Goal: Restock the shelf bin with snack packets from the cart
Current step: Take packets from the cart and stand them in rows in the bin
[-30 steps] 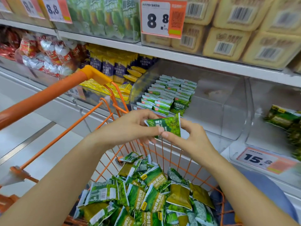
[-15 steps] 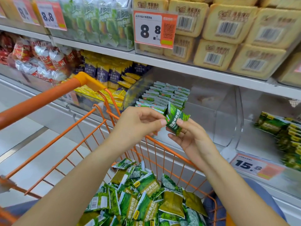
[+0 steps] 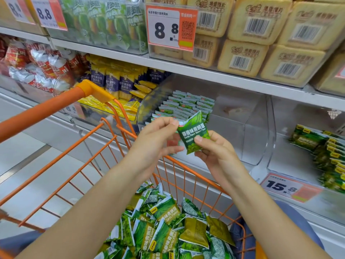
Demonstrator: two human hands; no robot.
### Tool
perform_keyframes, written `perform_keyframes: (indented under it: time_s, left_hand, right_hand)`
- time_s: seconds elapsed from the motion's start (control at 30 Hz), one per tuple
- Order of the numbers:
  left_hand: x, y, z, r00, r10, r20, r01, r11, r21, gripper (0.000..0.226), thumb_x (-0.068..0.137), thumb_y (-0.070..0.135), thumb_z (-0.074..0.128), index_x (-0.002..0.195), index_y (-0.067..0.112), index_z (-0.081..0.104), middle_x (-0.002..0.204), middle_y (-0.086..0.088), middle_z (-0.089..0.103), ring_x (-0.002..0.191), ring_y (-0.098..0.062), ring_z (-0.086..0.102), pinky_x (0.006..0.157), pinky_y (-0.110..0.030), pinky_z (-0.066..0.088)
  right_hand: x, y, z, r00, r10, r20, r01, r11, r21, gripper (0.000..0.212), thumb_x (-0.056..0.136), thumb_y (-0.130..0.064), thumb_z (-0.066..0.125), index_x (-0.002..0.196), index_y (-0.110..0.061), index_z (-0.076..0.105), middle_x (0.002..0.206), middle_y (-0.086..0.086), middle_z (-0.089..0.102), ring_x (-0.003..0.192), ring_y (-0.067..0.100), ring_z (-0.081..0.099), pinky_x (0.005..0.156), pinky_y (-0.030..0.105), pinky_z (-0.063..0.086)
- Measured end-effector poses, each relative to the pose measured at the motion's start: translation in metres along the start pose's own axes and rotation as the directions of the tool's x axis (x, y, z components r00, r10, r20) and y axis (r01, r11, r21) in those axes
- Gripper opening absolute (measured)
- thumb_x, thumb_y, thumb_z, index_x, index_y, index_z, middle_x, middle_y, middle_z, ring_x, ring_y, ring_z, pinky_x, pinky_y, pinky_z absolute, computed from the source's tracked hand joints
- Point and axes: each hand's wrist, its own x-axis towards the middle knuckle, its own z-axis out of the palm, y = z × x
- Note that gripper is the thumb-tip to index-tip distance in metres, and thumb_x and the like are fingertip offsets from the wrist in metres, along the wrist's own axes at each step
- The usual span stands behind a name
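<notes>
Above the orange cart (image 3: 119, 128) rim, just in front of the clear shelf bin (image 3: 257, 128), both hands hold one green snack packet (image 3: 194, 133) upright with its printed face to the camera. Left hand (image 3: 155, 141) pinches the packet's top left corner between thumb and forefinger; right hand (image 3: 214, 150) pinches its lower right edge, thumb on the front. Inside the bin, rows of packets (image 3: 186, 105) fill the left side, with bare floor to their right. More packets (image 3: 168, 230) lie heaped in the cart below the forearms.
</notes>
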Motion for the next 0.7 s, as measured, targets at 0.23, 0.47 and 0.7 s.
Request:
perform_keyframes:
  time_s: [0.23,0.47,0.7]
  left_hand:
    - [0.006,-0.012,0.000,0.998,-0.029,-0.050,0.030,0.999,0.022,0.031,0.087,0.032,0.063,0.110,0.012,0.063,0.104,-0.009,0.069,0.087,-0.018,0.066,0.069,-0.029,0.057]
    - [0.010,-0.011,-0.004,0.987,0.098,-0.128,-0.073,0.979,0.192,0.028,0.091,0.028,0.062,0.076,0.005,0.067,0.084,-0.018,0.070,0.072,-0.019,0.067,0.061,-0.025,0.056]
    - [0.026,-0.026,-0.023,0.936,0.351,0.026,-0.253,0.621,0.742,0.051,0.100,0.050,0.035,0.097,0.014,0.070,0.087,0.001,0.069,0.088,-0.015,0.063,0.079,-0.036,0.050]
  right_hand:
    - [0.000,0.001,-0.001,1.000,-0.010,-0.004,0.010,1.000,-0.017,0.021,0.070,-0.014,0.067,0.089,-0.007,0.059,0.078,0.006,0.070,0.066,0.014,0.066,0.071,0.026,0.056]
    - [-0.003,0.005,0.003,0.999,0.000,0.044,0.012,0.962,-0.273,0.043,0.077,-0.008,0.073,0.113,-0.021,0.055,0.095,0.007,0.074,0.086,0.021,0.069,0.081,0.034,0.055]
    - [0.013,-0.014,0.000,0.989,-0.144,-0.016,0.099,0.751,-0.653,0.012,0.081,-0.025,0.075,0.094,-0.024,0.073,0.090,0.001,0.074,0.090,0.031,0.065,0.087,0.049,0.052]
